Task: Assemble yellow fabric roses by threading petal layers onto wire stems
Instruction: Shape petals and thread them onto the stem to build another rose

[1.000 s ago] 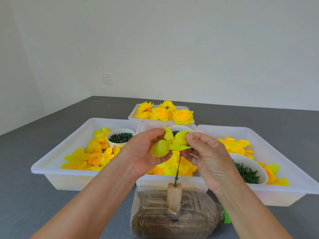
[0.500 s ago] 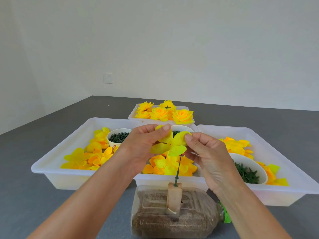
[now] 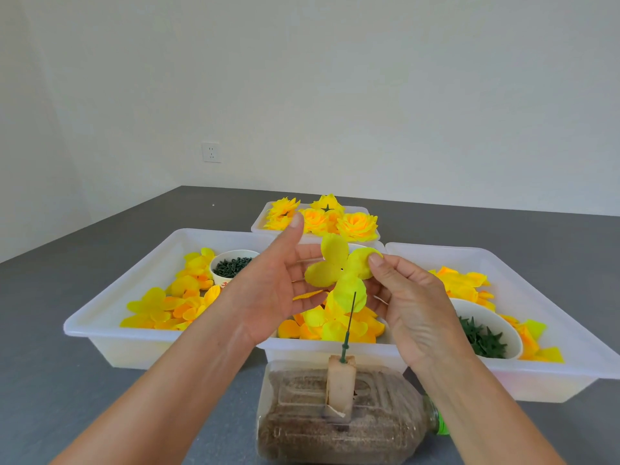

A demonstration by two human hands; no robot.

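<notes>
At frame centre, a four-lobed yellow petal layer (image 3: pixel 340 271) hangs above a green wire stem (image 3: pixel 349 325) standing upright in a block. The right hand (image 3: pixel 414 308) pinches one lobe; the left hand (image 3: pixel 273 283), fingers straight and relaxed, supports it from behind.

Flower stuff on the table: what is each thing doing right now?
Petal layer: unfolded, pinched by the right hand, above the stem.
Left hand: open behind the petals.
Stem: upright in its block, bare.
Bottle: lying down, filled.
Roses: finished, in the far tray.
</notes>
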